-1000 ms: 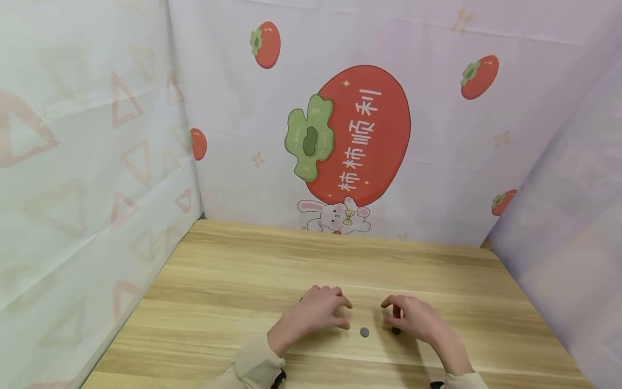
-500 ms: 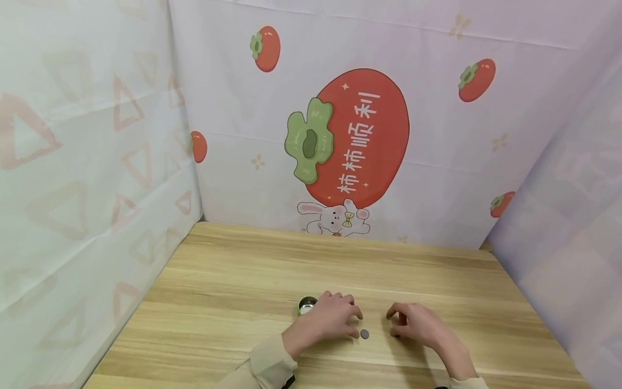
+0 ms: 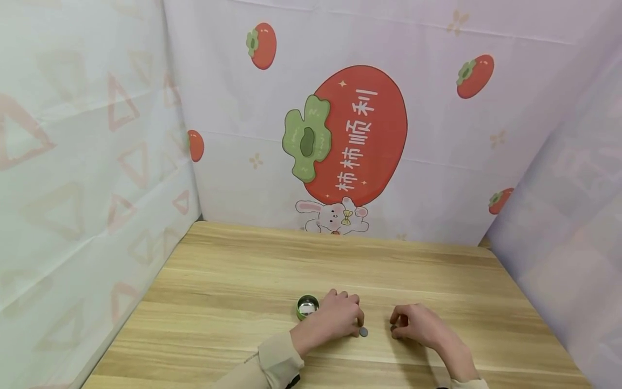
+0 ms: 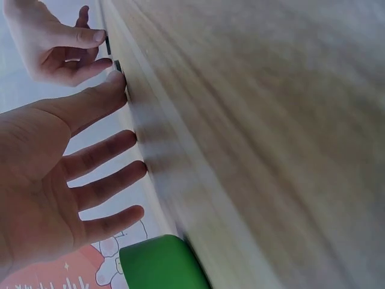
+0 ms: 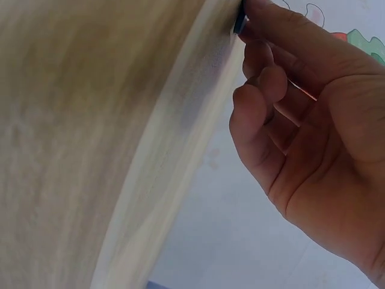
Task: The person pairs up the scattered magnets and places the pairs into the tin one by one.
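Left hand (image 3: 336,316): thumb and forefinger at the table by the grey disc's edge, other fingers spread; cannot tell whether they pinch it.
Grey disc (image 3: 364,332): on the table (image 3: 243,275), right at the left fingertips, facing the right grip.
Right hand (image 3: 419,325): thumb and finger pinching the dark disc.
Dark disc (image 5: 240,19): between the right fingertips.
Green tin (image 3: 298,312): open-topped, left of the left grip, near that hand.

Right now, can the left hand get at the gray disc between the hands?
Likely yes: the left hand is right beside the gray disc, with nothing visible in the way.
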Motion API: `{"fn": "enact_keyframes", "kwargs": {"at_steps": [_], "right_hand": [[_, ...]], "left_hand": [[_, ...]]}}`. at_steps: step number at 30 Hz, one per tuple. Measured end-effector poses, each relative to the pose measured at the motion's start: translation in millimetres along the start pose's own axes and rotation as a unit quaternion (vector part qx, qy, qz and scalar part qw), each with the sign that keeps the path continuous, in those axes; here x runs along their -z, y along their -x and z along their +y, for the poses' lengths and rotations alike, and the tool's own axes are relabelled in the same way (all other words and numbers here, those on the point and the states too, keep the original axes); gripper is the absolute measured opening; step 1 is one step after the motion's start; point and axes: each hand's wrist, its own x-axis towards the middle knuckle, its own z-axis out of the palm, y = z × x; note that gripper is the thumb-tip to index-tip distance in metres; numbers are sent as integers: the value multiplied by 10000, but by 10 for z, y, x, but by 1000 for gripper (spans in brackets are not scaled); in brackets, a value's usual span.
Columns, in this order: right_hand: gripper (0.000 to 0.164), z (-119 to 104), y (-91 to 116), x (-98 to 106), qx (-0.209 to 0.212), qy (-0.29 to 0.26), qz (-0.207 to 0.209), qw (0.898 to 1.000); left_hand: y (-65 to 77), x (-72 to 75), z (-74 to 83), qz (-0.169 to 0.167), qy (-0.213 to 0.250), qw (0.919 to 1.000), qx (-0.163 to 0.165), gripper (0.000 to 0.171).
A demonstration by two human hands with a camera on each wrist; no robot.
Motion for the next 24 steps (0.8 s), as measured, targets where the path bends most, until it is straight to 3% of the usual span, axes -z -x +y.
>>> {"fn": "enact_keyframes", "kwargs": {"at_steps": [24], "right_hand": [[9, -36, -25, -5, 104, 53, -23, 9999]], "left_hand": [[-86, 6, -19, -137, 187, 9996, -133, 17]]}}
